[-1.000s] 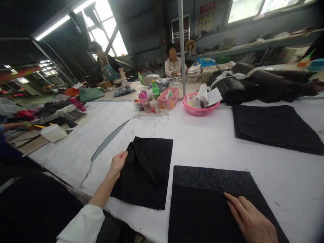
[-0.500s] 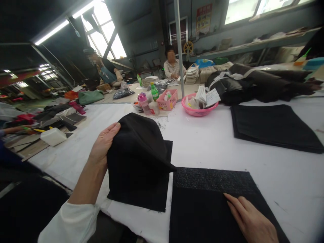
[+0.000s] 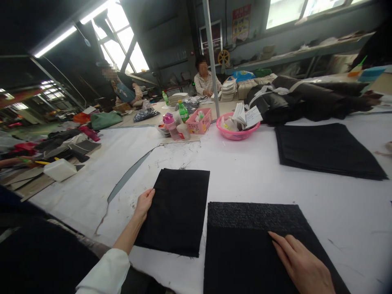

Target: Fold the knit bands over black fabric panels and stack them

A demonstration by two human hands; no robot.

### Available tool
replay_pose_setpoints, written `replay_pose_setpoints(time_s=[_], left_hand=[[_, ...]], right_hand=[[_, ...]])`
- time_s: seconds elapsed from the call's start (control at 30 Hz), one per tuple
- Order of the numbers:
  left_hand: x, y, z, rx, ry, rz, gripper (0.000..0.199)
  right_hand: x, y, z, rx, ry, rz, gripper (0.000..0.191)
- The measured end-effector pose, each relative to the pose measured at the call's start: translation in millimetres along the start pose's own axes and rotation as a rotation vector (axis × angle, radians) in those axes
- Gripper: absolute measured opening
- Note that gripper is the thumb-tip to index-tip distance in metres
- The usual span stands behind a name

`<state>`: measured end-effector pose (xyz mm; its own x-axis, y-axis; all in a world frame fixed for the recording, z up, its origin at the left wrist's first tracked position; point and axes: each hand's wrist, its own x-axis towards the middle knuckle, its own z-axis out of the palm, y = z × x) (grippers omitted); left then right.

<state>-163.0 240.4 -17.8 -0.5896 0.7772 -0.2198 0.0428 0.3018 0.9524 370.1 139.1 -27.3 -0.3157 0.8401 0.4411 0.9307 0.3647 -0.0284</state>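
windows (image 3: 285,13) glare white against dim, shadowy walls (image 3: 167,38).

Free tabletop (image 3: 241,175), then pink basin (image 3: 236,134)

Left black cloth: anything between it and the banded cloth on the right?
Nothing visible. Only a narrow strip of white tabletop separates the left black cloth from the banded cloth; the left hand is on the outer side.

We see a white table (image 3: 245,173). On it lie a black cloth (image 3: 177,212), a cloth with a speckled strip (image 3: 239,249), a black pile (image 3: 324,147) and a pink bowl (image 3: 237,134).
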Motion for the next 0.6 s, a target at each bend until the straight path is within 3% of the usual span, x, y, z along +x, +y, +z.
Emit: replay_pose_setpoints(time_s=[0.23, 0.6], left_hand=[[12.7, 0.4, -9.7, -0.023, 0.038, 0.04, 0.025], [10.1, -7.8, -22.7, -0.056, 0.052, 0.089, 0.028]], right_hand=[[-1.8, 1.5, 5.1, -0.002, 0.009, 0.006, 0.037], [-1.3, 4.1, 3.5, 0.044, -0.004, 0.005, 0.044]])
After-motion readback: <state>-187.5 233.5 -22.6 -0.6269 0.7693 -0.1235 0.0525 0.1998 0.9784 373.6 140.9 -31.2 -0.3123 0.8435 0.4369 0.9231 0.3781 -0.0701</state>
